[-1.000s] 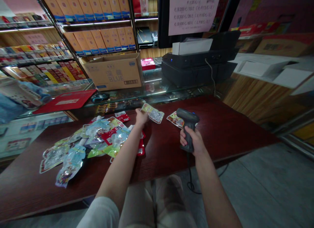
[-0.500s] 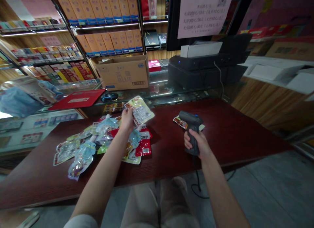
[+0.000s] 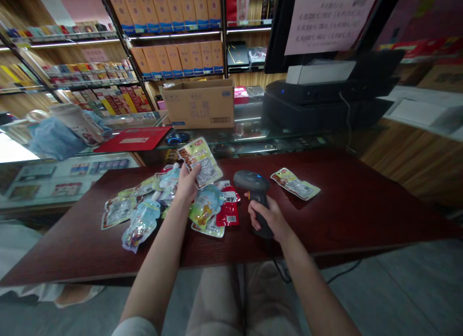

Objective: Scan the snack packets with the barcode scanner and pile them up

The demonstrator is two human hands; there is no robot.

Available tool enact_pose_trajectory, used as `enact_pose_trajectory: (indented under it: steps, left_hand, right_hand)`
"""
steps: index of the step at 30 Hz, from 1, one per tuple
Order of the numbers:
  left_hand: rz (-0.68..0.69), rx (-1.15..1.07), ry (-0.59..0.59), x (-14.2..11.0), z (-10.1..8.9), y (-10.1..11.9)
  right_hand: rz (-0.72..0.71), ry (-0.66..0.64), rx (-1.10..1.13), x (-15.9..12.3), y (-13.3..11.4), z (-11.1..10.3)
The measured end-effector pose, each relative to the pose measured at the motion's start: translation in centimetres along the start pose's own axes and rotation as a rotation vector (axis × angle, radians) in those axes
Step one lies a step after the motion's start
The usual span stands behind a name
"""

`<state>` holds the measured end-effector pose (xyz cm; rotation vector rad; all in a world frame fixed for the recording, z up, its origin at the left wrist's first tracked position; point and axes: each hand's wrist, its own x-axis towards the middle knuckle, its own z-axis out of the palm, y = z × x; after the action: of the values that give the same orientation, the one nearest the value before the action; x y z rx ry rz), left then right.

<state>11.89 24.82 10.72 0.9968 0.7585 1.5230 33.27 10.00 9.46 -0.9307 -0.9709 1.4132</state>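
My left hand (image 3: 188,182) is closed on the edge of a yellow-and-clear snack packet (image 3: 203,163), tilted up above a heap of packets. My right hand (image 3: 268,216) is wrapped around the handle of a black barcode scanner (image 3: 252,181), whose head points left toward that packet. In the heap lie a blue spouted pouch (image 3: 142,221), a green-and-blue pouch (image 3: 206,207), a red packet (image 3: 227,211) and several yellow packets. Apart from them, right of the scanner, another yellow snack packet (image 3: 295,183) rests flat on the dark red table (image 3: 340,210).
Behind the table runs a glass counter with a cardboard box (image 3: 198,107), a computer mouse (image 3: 177,138), a red folder (image 3: 133,139) and a black cash-desk machine (image 3: 318,102). The scanner's cable (image 3: 278,268) hangs over the front edge. Part of another person (image 3: 21,259) shows at far left.
The scanner has moved left, toward the packet in my left hand, uncovering the packet on the right. The held packet has turned so its printed corner shows. The view has shifted somewhat.
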Motion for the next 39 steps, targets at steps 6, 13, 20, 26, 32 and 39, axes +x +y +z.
enact_pose_trajectory:
  steps: [6,13,20,26,32,39]
  left_hand:
    - [0.005,0.009,-0.006,0.0,-0.7,0.0]
    - [0.03,0.062,-0.052,-0.1,-0.9,0.0]
    - [0.038,0.074,-0.038,0.1,-0.8,-0.4]
    - [0.046,0.095,-0.06,0.3,-1.1,-0.7]
    - [0.085,0.151,-0.09,0.2,-1.3,-0.8]
    - [0.128,0.43,0.001,0.1,-1.3,-0.5]
  right_hand:
    - [-0.002,-0.03,0.043,0.3,0.4,0.1]
    - [0.007,-0.088,0.065,0.1,0.6,-0.1]
    - [0.016,-0.081,0.051,0.2,0.6,0.0]
    - [0.019,-0.091,0.024,0.2,0.6,-0.1]
    - [0.023,-0.079,0.061,-0.2,0.7,-0.3]
    - [0.024,-0.05,0.131,-0.4,0.4,-0.6]
